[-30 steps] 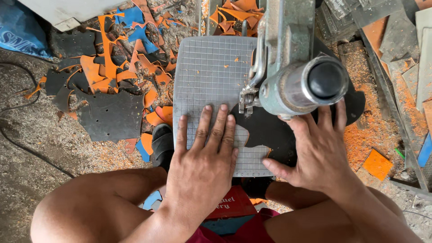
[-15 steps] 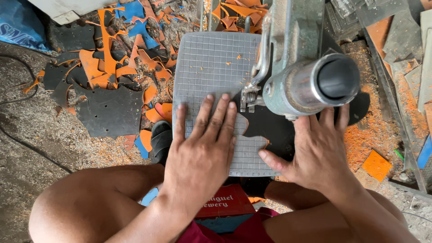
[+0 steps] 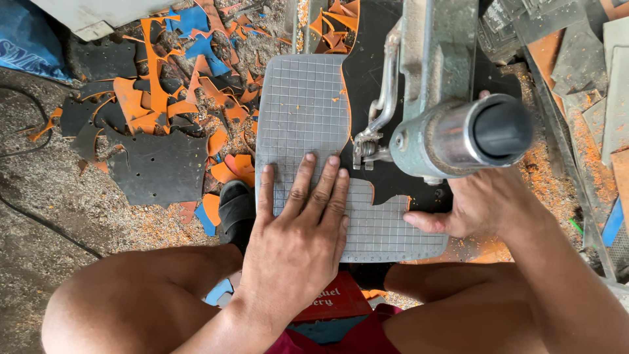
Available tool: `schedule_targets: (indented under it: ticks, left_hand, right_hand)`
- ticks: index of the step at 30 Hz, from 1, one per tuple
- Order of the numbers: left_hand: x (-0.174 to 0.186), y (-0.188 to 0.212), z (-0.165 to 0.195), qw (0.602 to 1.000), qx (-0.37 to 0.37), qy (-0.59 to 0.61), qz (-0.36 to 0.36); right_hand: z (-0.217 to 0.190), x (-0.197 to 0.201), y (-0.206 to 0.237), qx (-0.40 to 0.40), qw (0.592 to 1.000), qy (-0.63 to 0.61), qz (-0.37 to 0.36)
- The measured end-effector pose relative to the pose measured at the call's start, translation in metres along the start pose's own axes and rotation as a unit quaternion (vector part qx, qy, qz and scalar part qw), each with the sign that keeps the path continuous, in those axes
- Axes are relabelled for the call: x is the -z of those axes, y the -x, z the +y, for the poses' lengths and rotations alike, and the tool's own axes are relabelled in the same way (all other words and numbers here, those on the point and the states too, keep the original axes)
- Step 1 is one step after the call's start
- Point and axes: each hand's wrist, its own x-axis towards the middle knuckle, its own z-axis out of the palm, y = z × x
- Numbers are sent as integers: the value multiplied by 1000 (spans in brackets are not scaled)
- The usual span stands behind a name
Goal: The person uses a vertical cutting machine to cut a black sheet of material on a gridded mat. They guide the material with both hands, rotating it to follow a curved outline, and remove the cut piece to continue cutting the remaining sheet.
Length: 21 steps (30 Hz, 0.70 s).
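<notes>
Both hands press down on a grey gridded sheet (image 3: 308, 118) that lies across the middle of the frame. Left hand (image 3: 298, 229), at lower centre, lies flat with its fingers spread and straight, palm on the lower left part of the sheet. Right hand (image 3: 481, 206), at centre right, is partly hidden under the grey-green machine head (image 3: 458, 131); its thumb points left along the sheet's lower right edge, and the fingers curl out of sight, so their grip cannot be told. The sheet has an orange underside showing along a curved cut that runs down its right edge, and the cut meets the machine's small metal foot (image 3: 365, 149) just above the left fingertips. Beneath the sheet and machine is a black tabletop (image 3: 367, 72). Orange, black and blue offcuts (image 3: 164, 105) are strewn over the dusty floor (image 3: 46, 196) at upper left, with a larger black scrap (image 3: 160, 167) near the sheet's left edge. Bare knees frame the bottom of the picture, and a black sandal (image 3: 234, 210) sits just left of the left hand.
</notes>
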Motion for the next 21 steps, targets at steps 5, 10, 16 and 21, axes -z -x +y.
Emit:
schedule_targets:
  ticks: [5,10,16,21]
  left_hand:
    - [-3,-1,2,1000,8,-14,2]
    - [-3,-2,0,1000,1,-12,0]
    - [-4,-2,3,1000,8,-14,5]
    - [-5,-6,5,999,19,-30,8]
  right_hand:
    - [0,-4,4,-19,1000,-4,1]
    - [10,-7,3,9,1000,-6,16]
    - [17,-6,-5,29,999,-4,29]
    - [-7,1,0,8,998,47,39]
